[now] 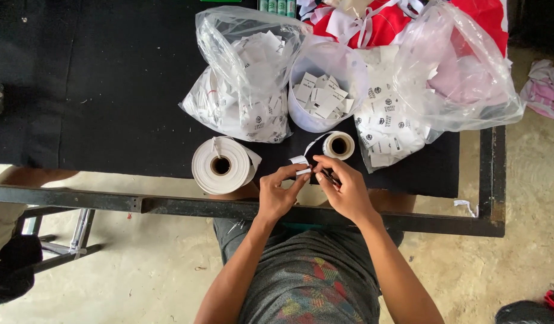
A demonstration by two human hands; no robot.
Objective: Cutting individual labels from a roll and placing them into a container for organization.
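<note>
Much is hard to read at the centre of the frame: the right hand [349, 191] closes over a thin dark tool [329, 177], of which only a sliver shows past the fingers, so its kind cannot be told. The bags at the top are cut off by the upper edge, and red cloth [385, 24] behind them is mostly covered.

A white tape end [300, 161] sits just above the left hand [277, 193]; thumb and forefinger are pinched together on it, the tag standing just past the fingertips. The tape runs up and right in a curve to the small roll [338, 145], which stands just above the right hand. The right fingers are curled shut around the dark tool, its tip close beside the tag.

A big roll [220, 165] lies left of the hands, near the table's lower edge. Above are a left bag [247, 78] of white labels, a tub [325, 90] lined with plastic and holding cut labels, and a right bag [433, 84].

The black table [97, 90] has bare surface across the upper left. Its metal frame [187, 207] crosses below the hands.
</note>
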